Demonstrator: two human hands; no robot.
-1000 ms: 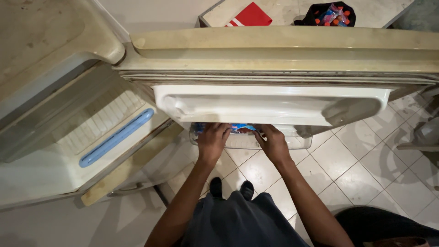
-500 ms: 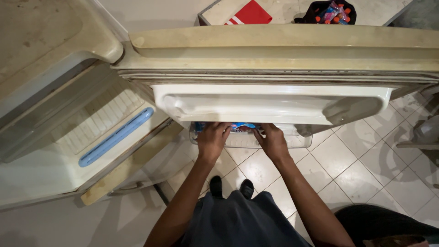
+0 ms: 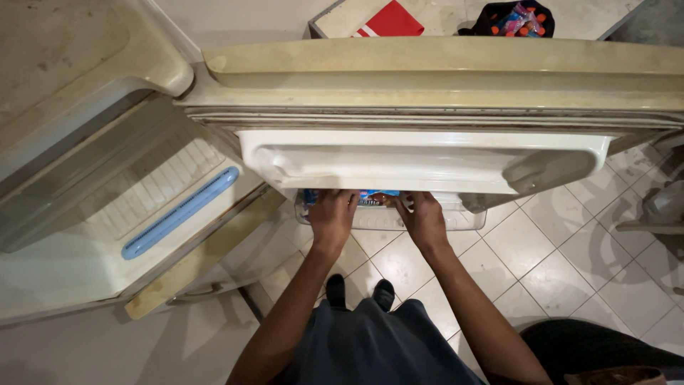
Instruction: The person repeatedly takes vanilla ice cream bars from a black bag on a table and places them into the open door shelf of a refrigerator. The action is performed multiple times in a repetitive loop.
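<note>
I look down on an open cream fridge door (image 3: 442,71). Its white upper door shelf (image 3: 427,160) overhangs a clear lower door bin (image 3: 463,219). A blue and red packet (image 3: 372,194) lies in that bin, mostly hidden under the shelf. My left hand (image 3: 332,215) curls over the packet's left end. My right hand (image 3: 422,218) holds its right end. The fingertips of both hands are hidden under the upper shelf.
The open fridge body (image 3: 85,214), with a pale blue shelf rail (image 3: 178,212), is at the left. A counter behind the door holds a red item (image 3: 390,21) and a black bag of small colourful bottles (image 3: 514,20). Below is a white tiled floor (image 3: 541,249) and my dark shoes (image 3: 360,291).
Both hands have edged slightly further into the lower door bin around the packet. Nothing else has moved.
</note>
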